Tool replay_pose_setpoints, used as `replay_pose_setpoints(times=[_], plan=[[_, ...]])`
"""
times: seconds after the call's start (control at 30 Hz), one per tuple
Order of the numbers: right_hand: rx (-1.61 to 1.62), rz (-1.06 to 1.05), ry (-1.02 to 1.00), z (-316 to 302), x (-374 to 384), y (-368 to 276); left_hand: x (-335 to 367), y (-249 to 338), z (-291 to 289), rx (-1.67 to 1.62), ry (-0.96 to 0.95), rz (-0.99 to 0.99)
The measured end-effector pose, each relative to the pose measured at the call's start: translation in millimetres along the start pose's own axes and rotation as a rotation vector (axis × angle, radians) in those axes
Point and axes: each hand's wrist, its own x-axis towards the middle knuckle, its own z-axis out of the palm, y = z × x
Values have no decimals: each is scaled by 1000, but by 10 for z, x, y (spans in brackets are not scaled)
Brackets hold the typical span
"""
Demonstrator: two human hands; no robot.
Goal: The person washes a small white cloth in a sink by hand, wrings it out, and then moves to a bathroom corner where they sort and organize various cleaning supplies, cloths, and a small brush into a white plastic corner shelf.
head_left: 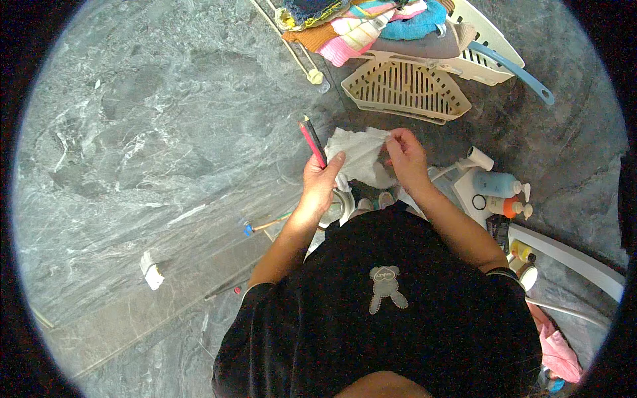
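Two slim pencils, one red [310, 143] and one black [316, 140], stick up out of my left hand [318, 182], which is closed around their lower ends. A thin, crumpled white cloth or tissue [360, 156] stretches between my hands. Its left edge lies by my left thumb, which seems to press on it. The fingers of my right hand [408, 156] pinch its upper right corner. Both hands are held up in front of my black shirt.
Ahead, folded colourful textiles [361, 30] lie by slotted beige baskets [406, 89], with a blue handle [514, 69] sticking out. On the right, blue [494, 184] and orange [503, 206] pump bottles stand on a white ledge. Grey marbled wall [146, 119] fills the left side.
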Motion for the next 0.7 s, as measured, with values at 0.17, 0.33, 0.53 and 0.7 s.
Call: replay_pose_setpoints(times=[0.17,0.33,0.53,0.7], plan=[[-287,-250,198,29,23,-4,8,-24,2,152,45,-15],[-178,-115,-364,184,-121,51,-1,51,250,97,92,-19],[212,310,-480,233,-64,398,9,23,165,12,0,-217],[713,524,-231,-73,260,125,-33,-32,-29,111,55,-190]])
